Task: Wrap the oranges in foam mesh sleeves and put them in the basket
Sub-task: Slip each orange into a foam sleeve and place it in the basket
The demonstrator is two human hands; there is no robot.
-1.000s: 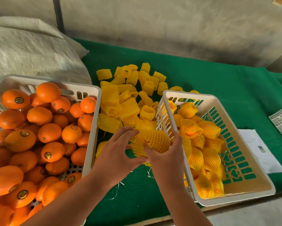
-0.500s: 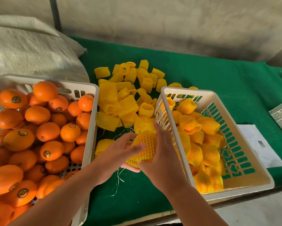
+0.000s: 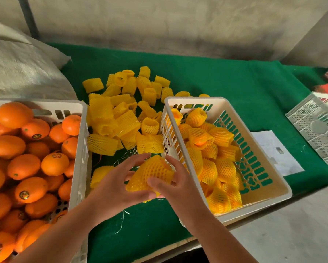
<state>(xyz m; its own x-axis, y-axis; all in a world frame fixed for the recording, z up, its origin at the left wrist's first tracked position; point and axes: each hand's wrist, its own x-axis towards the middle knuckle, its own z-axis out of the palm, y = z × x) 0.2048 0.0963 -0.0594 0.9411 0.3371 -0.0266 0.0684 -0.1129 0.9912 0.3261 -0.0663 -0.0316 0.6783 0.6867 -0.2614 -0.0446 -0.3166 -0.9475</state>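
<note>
Between the two baskets, both hands hold one orange in a yellow foam mesh sleeve [image 3: 150,173]. My left hand [image 3: 115,185] cups it from the left and below. My right hand [image 3: 180,185] grips it from the right, thumb across the front. The sleeve's open end points up and right, and a bit of orange skin shows inside. The white basket [image 3: 269,179] on the right holds several sleeved oranges. On the left, a white basket [image 3: 79,137] is full of bare oranges [image 3: 24,166]. A heap of empty yellow sleeves [image 3: 125,109] lies on the green cloth behind my hands.
A grey woven sack [image 3: 21,69] lies at the back left. A sheet of paper [image 3: 275,150] lies right of the basket, and another white crate [image 3: 316,128] stands at the far right. The table's front edge [image 3: 178,242] runs just under my wrists.
The sleeved orange has been turned in my hands, its open end now pointing up and right. My right thumb has come round across its front. My view has moved closer.
</note>
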